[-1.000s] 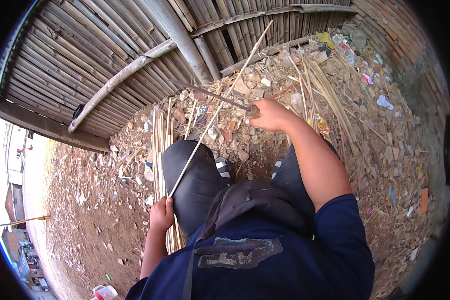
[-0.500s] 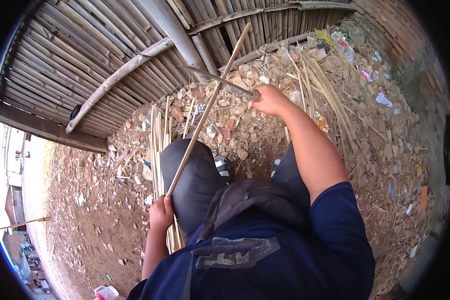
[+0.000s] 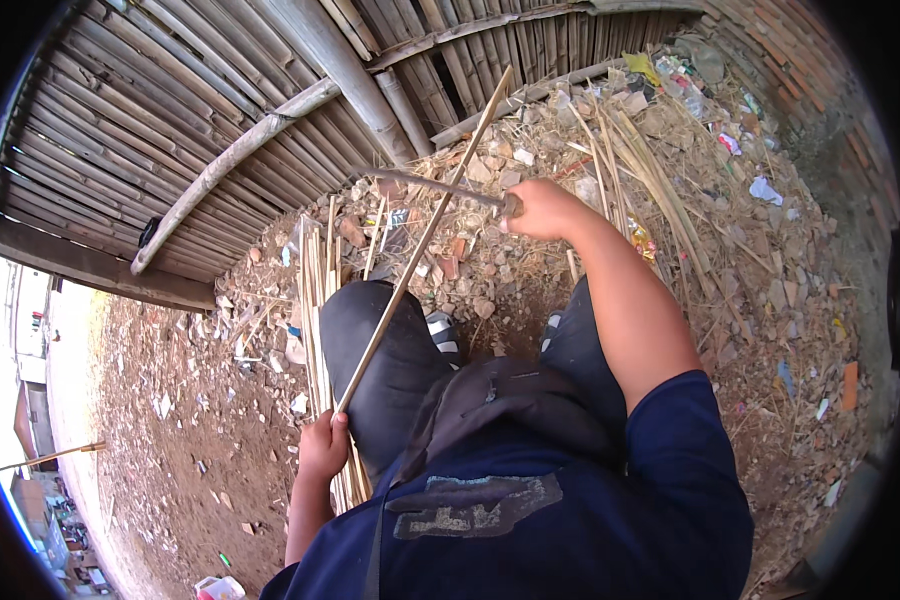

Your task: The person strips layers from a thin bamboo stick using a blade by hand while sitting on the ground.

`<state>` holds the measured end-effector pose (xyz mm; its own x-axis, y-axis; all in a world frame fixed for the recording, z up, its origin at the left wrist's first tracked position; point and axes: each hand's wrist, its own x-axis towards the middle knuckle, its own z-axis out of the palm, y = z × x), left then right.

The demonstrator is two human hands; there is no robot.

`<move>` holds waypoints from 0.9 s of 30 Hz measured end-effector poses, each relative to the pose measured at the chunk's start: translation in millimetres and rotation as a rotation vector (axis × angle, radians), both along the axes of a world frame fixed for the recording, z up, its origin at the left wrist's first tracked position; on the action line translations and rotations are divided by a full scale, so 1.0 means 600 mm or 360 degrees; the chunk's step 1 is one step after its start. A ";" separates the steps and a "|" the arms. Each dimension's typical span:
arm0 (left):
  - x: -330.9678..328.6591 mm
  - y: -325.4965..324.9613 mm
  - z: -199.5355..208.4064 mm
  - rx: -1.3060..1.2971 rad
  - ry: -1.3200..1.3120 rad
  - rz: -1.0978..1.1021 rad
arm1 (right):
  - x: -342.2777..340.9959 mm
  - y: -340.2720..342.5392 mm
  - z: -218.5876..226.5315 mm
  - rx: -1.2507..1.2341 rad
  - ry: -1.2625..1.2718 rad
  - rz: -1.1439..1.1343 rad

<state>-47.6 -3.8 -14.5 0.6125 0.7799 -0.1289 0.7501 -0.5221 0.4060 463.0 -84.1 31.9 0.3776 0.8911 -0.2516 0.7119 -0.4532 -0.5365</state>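
My left hand [image 3: 324,446] is closed round the lower end of a long split bamboo strip [image 3: 407,277], which slants up and away to the right over my left thigh. My right hand [image 3: 542,209] grips the handle of a long-bladed knife [image 3: 432,186]. Its dark blade points left and crosses the strip's upper part; whether the edge presses on the bamboo I cannot tell. Beside my left leg lies a bundle of bamboo strips [image 3: 314,300], partly behind my left hand.
Ahead stands a bamboo slat wall [image 3: 200,110] with poles across it. More bamboo strips [image 3: 660,185] lie on the rubble at the right. Litter and stones cover the ground [image 3: 170,420]. A brick wall [image 3: 780,60] rises at the far right.
My right hand and the knife have come down slightly, and the blade lies flatter across the strip. My left hand and the strip have shifted slightly toward me.
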 end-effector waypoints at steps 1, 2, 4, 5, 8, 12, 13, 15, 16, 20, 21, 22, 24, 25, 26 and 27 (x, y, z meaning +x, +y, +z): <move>-0.002 -0.001 0.006 0.0020 0.0065 0.0010 | 0.014 0.000 -0.009 0.0059 -0.0013 -0.0117; -0.001 -0.007 0.012 0.0096 0.0105 0.0021 | 0.013 0.000 -0.007 0.0085 -0.0045 -0.0121; 0.001 -0.015 0.021 0.0248 0.0186 0.0038 | 0.002 -0.005 -0.004 0.0137 -0.0106 -0.0132; -0.004 -0.020 0.016 0.0313 0.0172 0.0035 | -0.013 -0.004 0.010 0.0016 -0.0195 -0.0031; 0.003 -0.021 0.006 0.0329 0.0165 0.0069 | -0.071 -0.004 0.035 -0.0167 -0.0303 0.0235; -0.001 -0.018 -0.017 0.0315 0.0039 0.0021 | -0.039 0.002 0.009 -0.0211 0.0089 0.0298; 0.002 -0.022 -0.014 0.0300 0.0048 0.0017 | -0.022 -0.003 0.010 -0.0165 0.0092 0.0130; 0.000 -0.016 -0.009 0.0250 -0.0016 -0.0018 | 0.014 -0.010 -0.008 0.0040 0.0130 -0.0064; -0.001 -0.013 -0.008 0.0221 -0.0048 -0.0039 | 0.028 -0.012 -0.021 0.0139 0.0149 -0.0162; -0.001 -0.011 0.001 0.0167 -0.0062 -0.0018 | -0.028 -0.012 0.021 0.0022 -0.0087 -0.0073; -0.002 -0.011 -0.004 0.0167 -0.0034 -0.0004 | -0.046 -0.008 0.025 -0.0092 -0.0038 -0.0038; -0.003 -0.012 -0.007 0.0166 -0.0042 -0.0006 | -0.062 -0.007 0.024 -0.0078 -0.0158 0.0072; -0.001 -0.012 -0.011 0.0172 -0.0067 -0.0007 | -0.087 -0.008 0.027 -0.0040 -0.0404 0.0297; -0.003 -0.011 -0.013 0.0152 -0.0056 -0.0015 | -0.092 -0.014 0.038 0.0002 -0.0431 0.0344; -0.004 -0.009 -0.019 0.0158 -0.0073 -0.0022 | -0.085 -0.011 0.035 -0.0048 -0.0276 0.0283; -0.005 -0.006 -0.025 0.0167 -0.0088 -0.0031 | -0.067 -0.006 0.030 -0.0095 -0.0120 0.0221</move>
<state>-50.5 -7.5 -29.5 0.6314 0.7753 -0.0129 0.7175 -0.5779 0.3889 423.0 -87.7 49.7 0.2717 0.9204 -0.2811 0.8069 -0.3771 -0.4546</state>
